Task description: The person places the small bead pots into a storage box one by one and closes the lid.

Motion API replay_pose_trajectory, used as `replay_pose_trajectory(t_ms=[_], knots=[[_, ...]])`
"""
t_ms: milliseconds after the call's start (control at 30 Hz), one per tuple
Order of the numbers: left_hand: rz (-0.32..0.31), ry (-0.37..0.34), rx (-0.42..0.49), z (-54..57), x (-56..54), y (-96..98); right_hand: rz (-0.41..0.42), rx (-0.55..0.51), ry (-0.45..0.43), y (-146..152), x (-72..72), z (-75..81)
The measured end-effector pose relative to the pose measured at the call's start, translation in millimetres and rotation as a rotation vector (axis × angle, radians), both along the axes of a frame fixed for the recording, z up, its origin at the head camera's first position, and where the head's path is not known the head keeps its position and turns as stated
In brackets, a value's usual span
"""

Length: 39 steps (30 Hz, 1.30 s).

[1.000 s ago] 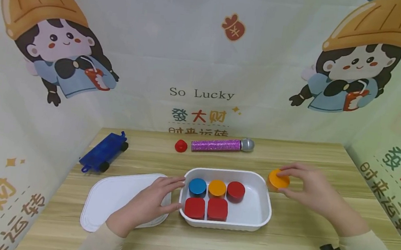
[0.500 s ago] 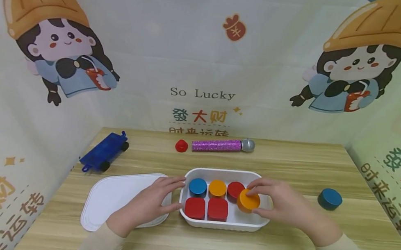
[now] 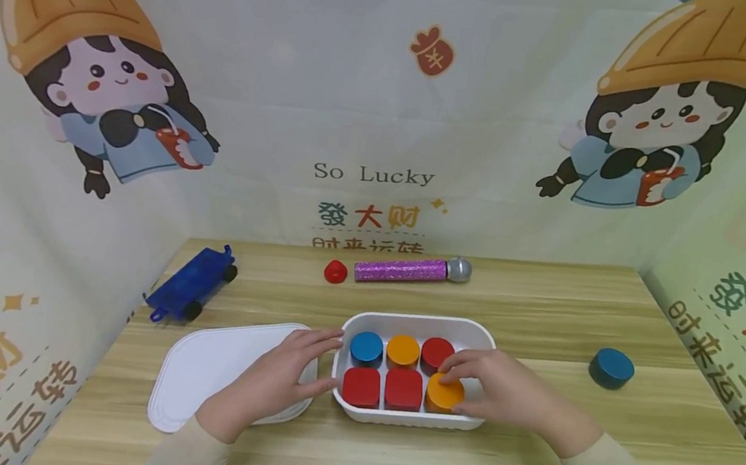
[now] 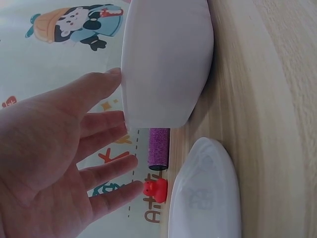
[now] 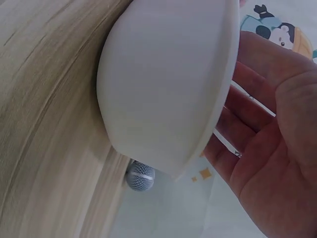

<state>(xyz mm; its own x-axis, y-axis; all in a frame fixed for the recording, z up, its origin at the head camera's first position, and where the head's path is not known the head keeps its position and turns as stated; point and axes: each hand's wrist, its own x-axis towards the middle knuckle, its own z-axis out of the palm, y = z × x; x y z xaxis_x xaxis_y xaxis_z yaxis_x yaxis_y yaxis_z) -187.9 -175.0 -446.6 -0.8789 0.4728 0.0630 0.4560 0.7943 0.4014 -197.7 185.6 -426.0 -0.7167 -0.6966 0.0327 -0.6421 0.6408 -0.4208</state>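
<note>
A white box [image 3: 489, 330] holds several coloured blocks in two rows. My right hand [image 3: 507, 390] reaches over its right end and pinches an orange round block [image 3: 443, 395] at the front right spot. Behind that block is a red round block [image 3: 437, 353], with an orange [image 3: 403, 351] and a blue one [image 3: 367, 348] to its left. Two red square blocks [image 3: 361, 388] fill the rest of the front row. My left hand [image 3: 277, 375] touches the rim at the left end, its fingers straight in the left wrist view. The right fingertips are hidden by the box wall in the right wrist view.
A white lid [image 3: 212, 368] lies left of the box, partly under my left forearm. On the right stands a blue round block [image 3: 611, 369]. Along the back are a blue toy cart [image 3: 190, 285], a small red toy [image 3: 335, 272] and a purple microphone [image 3: 410, 270].
My right hand has carried the orange round block from the table right of the box leftward into its front right spot. The left hand has stayed at the rim.
</note>
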Motion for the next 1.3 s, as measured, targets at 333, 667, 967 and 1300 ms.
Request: replay_pose_trajectory(t_ms=[333, 667, 967, 1300], knots=[[0.002, -0.002, 0.009, -0.6, 0.6, -0.4, 0.017, -0.019, -0.036, -2.6, -5.1, -6.2], [0.007, -0.003, 0.009, 0.3, 0.2, 0.8, 0.0, -0.02, -0.055, -0.9, -8.3, -7.4], [-0.003, 0.013, 0.001, -0.4, 1.0, -1.0, -0.044, -0.156, 0.072, 22.7, -6.6, -2.5], [0.007, -0.008, -0.004, 0.1, 0.8, -0.7, -0.351, -0.203, 0.235, 83.2, -3.4, -7.1]])
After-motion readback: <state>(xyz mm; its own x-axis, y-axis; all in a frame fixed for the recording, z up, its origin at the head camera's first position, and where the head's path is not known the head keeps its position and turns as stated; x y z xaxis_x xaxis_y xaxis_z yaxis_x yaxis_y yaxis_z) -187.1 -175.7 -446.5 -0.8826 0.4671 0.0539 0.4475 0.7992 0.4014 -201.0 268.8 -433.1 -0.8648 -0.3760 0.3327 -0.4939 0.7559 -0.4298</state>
